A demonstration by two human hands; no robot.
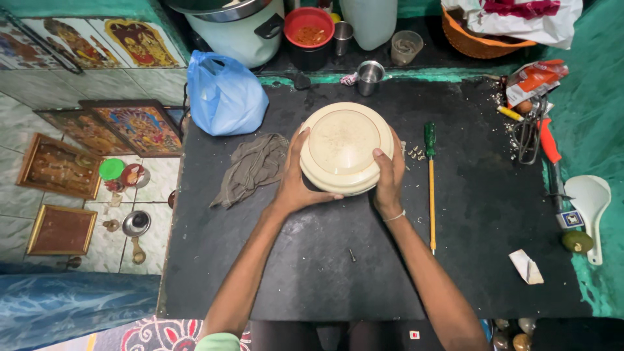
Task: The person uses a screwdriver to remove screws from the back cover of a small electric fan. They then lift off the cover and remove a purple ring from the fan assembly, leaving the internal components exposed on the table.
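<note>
I see both hands clamped on a round cream casing (pixel 342 144) lying bottom-up on the black mat (pixel 468 214). My left hand (pixel 296 179) wraps its left rim, fingers curled under; my right hand (pixel 389 172) presses its right rim, fingers together. A green-handled screwdriver (pixel 430 188) lies just right of the casing, small screws (pixel 416 153) between them, a grey rag (pixel 250 167) to its left. I'd judge an even grip on both sides keeps it level.
</note>
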